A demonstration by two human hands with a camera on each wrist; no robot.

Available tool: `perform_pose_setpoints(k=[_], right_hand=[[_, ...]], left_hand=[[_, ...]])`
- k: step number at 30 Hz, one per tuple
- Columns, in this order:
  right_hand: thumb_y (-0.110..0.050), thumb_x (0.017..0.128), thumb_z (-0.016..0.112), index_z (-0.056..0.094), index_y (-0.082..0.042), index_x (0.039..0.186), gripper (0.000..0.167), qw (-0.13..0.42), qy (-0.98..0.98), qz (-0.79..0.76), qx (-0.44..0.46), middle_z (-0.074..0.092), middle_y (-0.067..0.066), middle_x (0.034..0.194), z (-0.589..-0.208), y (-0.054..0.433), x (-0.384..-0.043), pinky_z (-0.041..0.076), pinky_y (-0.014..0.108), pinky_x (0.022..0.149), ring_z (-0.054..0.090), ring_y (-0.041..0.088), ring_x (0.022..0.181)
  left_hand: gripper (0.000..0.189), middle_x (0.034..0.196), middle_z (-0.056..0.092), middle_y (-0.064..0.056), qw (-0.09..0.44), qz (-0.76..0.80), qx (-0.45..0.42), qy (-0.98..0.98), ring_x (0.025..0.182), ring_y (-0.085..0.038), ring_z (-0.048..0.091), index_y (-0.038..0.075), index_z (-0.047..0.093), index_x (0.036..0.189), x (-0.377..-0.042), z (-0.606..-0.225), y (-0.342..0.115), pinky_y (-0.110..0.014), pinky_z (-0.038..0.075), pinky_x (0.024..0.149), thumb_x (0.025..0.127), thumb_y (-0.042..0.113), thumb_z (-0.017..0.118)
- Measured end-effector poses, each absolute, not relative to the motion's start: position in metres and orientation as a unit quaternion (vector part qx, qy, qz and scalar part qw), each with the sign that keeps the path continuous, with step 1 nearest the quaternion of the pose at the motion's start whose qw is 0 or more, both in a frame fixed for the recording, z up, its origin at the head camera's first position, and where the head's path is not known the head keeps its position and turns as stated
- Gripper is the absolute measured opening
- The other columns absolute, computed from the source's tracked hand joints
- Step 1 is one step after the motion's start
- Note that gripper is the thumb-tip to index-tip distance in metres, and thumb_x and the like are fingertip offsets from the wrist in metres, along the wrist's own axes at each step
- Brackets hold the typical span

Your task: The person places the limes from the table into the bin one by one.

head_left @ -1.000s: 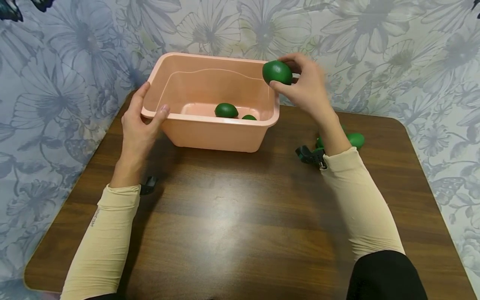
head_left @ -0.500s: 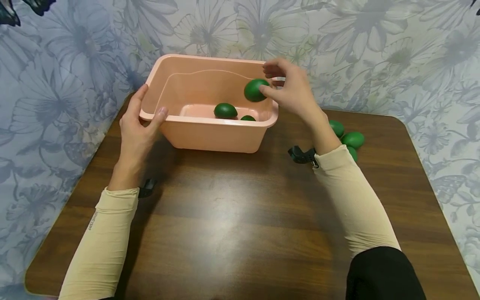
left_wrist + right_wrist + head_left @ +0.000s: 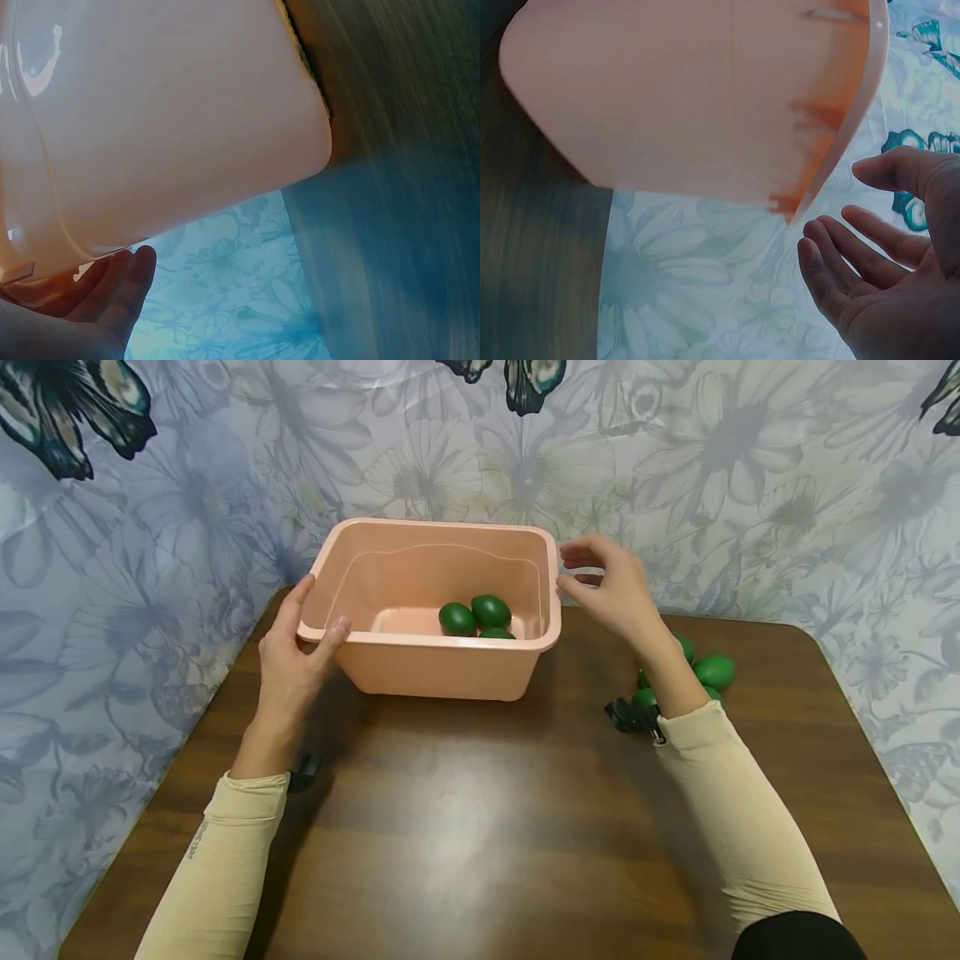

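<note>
A peach-coloured plastic basin [image 3: 442, 670] stands at the back of the table. My left hand [image 3: 288, 664] grips its left end, thumb over the front rim and fingers along the side. In the left wrist view, the fingers [image 3: 131, 289] reach round the basin's wall. Three smooth, dark green, egg-shaped things, like avocados [image 3: 491, 610], lie together on the basin floor, one partly hidden by the front rim. Just beside the right rim is my right hand [image 3: 611, 589], holding nothing, its fingers loosely bent and apart in the right wrist view.
Several more green egg-shaped things [image 3: 714, 672] lie on the brown wooden table [image 3: 450, 827] at the right, partly hidden behind my right wrist. Floral wallpaper [image 3: 720, 527] with butterfly decorations [image 3: 534, 385] rises right behind the table's back edge.
My right hand carried a green egg-shaped thing over the basin and let it go; it lies inside with the others. The hand has drawn back right. The head view has tilted up.
</note>
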State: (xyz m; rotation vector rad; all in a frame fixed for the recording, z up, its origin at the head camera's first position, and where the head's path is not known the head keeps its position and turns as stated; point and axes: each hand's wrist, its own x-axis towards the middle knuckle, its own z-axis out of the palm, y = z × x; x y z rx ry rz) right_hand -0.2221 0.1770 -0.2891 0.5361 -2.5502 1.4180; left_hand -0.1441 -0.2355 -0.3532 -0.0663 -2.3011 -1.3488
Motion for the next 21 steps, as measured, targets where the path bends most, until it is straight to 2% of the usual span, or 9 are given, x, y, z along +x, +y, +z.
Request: perform_pose_setpoints(k=[8, 15, 20, 21], right_hand=[[-0.013, 0.098, 0.072, 0.065, -0.002, 0.136, 0.039, 0.082, -0.871, 0.461, 0.15, 0.068, 0.017, 0.135, -0.306, 0.213, -0.217, 0.054, 0.046, 0.105, 0.064, 0.03, 0.127], [-0.02, 0.102, 0.07, 0.064, -0.005, 0.139, 0.041, 0.073, -0.889, 0.437, 0.113, 0.067, 0.016, 0.138, -0.32, 0.25, -0.208, 0.053, 0.045, 0.106, 0.063, 0.03, 0.13], [-0.025, 0.103, 0.069, 0.063, -0.006, 0.141, 0.043, 0.075, -0.902, 0.414, 0.093, 0.066, 0.019, 0.139, -0.328, 0.276, -0.204, 0.052, 0.045, 0.106, 0.062, 0.032, 0.131], [-0.025, 0.103, 0.069, 0.062, -0.006, 0.142, 0.044, 0.075, -0.904, 0.411, 0.09, 0.066, 0.02, 0.14, -0.33, 0.281, -0.203, 0.053, 0.039, 0.105, 0.062, 0.033, 0.131]], left_hand=[[0.073, 0.163, 0.049, 0.002, 0.228, -0.492, -0.028, -0.84, 0.141, -0.028, 0.056, 0.029, 0.045, 0.161, -0.143, -0.354, -0.236, -0.053, 0.047, 0.112, 0.095, 0.031, 0.077], [0.073, 0.163, 0.049, 0.002, 0.229, -0.489, -0.03, -0.841, 0.14, -0.029, 0.056, 0.029, 0.045, 0.161, -0.14, -0.354, -0.237, -0.054, 0.047, 0.111, 0.096, 0.03, 0.077], [0.072, 0.162, 0.049, 0.002, 0.23, -0.486, -0.027, -0.843, 0.14, -0.029, 0.057, 0.031, 0.045, 0.161, -0.14, -0.354, -0.237, -0.044, 0.049, 0.11, 0.096, 0.03, 0.076], [0.072, 0.162, 0.049, 0.002, 0.231, -0.486, -0.027, -0.843, 0.139, -0.029, 0.057, 0.031, 0.045, 0.161, -0.14, -0.354, -0.237, -0.044, 0.049, 0.11, 0.096, 0.03, 0.076]])
